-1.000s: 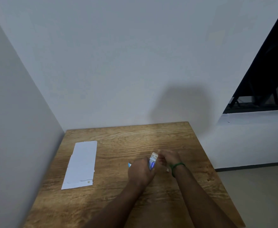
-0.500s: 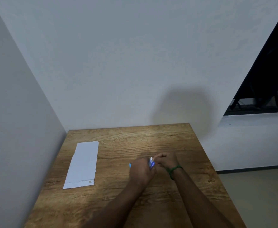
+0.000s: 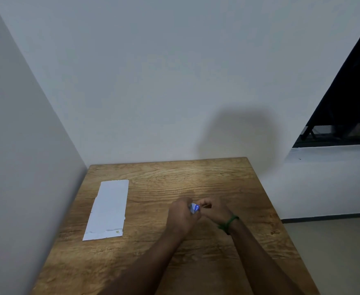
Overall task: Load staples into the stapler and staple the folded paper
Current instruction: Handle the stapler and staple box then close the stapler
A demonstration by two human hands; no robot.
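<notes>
A small blue and white stapler (image 3: 195,208) is gripped in my left hand (image 3: 182,216) above the middle of the wooden table (image 3: 174,258); only its front end shows past my fingers. My right hand (image 3: 214,211), with a green band at the wrist, has its fingers curled and pinched right against that end. Whether those fingers hold staples is hidden. The folded white paper (image 3: 109,209) lies flat near the table's left edge, well apart from both hands.
The table stands in a corner, with a white wall (image 3: 25,167) along its left side and another behind it. To the right the table ends above a beige floor (image 3: 334,252). A dark window opening (image 3: 349,107) is at the upper right.
The raised white and blue part of the stapler has come down and now shows much less between my hands. My right hand has closed in against it. The paper has not moved.
</notes>
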